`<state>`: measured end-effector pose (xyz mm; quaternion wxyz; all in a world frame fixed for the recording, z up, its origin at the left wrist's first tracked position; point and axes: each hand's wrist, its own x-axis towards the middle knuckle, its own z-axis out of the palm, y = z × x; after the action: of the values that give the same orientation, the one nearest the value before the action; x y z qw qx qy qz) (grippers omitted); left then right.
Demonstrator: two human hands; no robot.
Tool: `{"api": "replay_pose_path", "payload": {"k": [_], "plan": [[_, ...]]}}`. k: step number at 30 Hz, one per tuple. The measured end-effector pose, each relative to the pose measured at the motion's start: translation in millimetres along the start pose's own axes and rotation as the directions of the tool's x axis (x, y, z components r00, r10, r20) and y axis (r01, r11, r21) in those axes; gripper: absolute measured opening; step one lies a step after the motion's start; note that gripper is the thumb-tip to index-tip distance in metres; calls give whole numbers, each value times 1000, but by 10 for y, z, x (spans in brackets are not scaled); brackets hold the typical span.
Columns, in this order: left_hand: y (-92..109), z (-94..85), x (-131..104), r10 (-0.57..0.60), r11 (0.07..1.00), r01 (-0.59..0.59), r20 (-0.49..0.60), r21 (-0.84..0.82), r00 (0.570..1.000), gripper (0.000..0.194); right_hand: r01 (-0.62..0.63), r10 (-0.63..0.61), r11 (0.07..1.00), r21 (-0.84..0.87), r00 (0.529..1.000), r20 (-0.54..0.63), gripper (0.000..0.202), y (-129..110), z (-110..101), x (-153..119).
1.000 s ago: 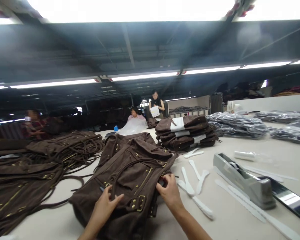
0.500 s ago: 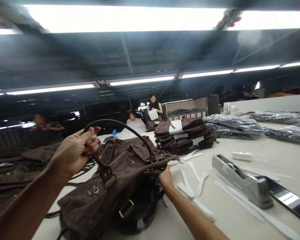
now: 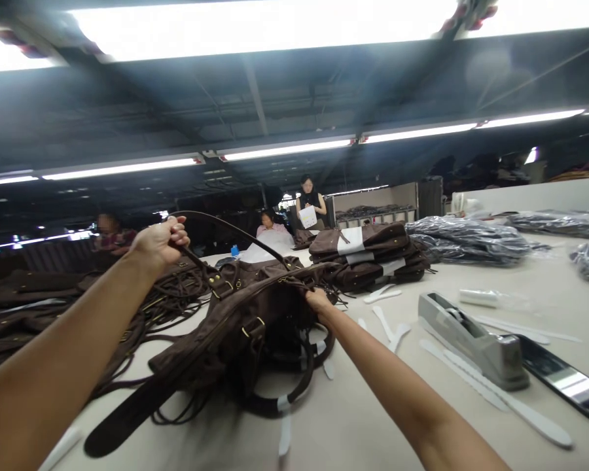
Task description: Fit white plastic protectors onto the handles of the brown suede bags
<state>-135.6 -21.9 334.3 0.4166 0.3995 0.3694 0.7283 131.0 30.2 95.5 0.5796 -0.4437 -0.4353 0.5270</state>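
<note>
A dark brown handbag point(image 3: 216, 333) with brass-coloured buckles is held tilted above the pale table. My left hand point(image 3: 160, 242) is closed round its raised top handle point(image 3: 230, 226). At the bag's far right edge, my right hand point(image 3: 319, 302) grips the fabric, its fingertips partly hidden behind it. Below the bag hangs another rounded handle point(image 3: 307, 379) with pale wrapping on it. A long dark strap end point(image 3: 127, 415) sticks out toward the lower left.
Brown bags with tangled straps point(image 3: 29, 301) lie at left. Behind my right hand is a stack of brown bags point(image 3: 368, 252) with white bands. A grey tape dispenser point(image 3: 471, 340), a phone-like black object point(image 3: 564, 379) and several white strips point(image 3: 510, 399) lie right. Co-workers are beyond the table.
My left hand has lifted the handle up and away, turning the bag so its underside and the hanging wrapped handle show more. My right hand stays gripped at the edge.
</note>
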Motion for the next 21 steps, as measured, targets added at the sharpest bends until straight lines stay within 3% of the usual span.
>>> {"api": "replay_pose_path", "payload": {"k": [3, 6, 10, 13, 16, 19, 21], "plan": [[49, 16, 119, -17, 1000, 18, -40, 21, 999, 20, -114, 115, 993, -8, 991, 70, 20, -146, -45, -105], [71, 23, 156, -25, 999, 28, -58, 44, 998, 26, -232, 222, 972, 34, 959, 175, 14, -438, -175, -206], [67, -19, 52, -21, 998, 24, -57, 62, 998, 28, -299, 228, 937, 179, 915, 334, 3, -977, -601, -446], [11, -47, -146, -29, 997, 29, -5, 76, 1000, 22, -266, 150, 910, 320, 927, 344, 9, -1227, -1004, -764], [-169, 17, -461, -70, 993, 57, 126, 106, 990, 14, -224, 109, 886, 406, 952, 288, 12, -1168, -1289, -1149], [-493, 180, -938, -147, 980, 100, 289, 173, 946, 16, -199, 130, 888, 415, 973, 190, 20, -852, -1388, -1545], [-725, 295, -1374, -194, 965, 101, 399, 243, 896, 8, -198, 170, 887, 416, 980, 104, 29, -584, -1388, -1804]]}}
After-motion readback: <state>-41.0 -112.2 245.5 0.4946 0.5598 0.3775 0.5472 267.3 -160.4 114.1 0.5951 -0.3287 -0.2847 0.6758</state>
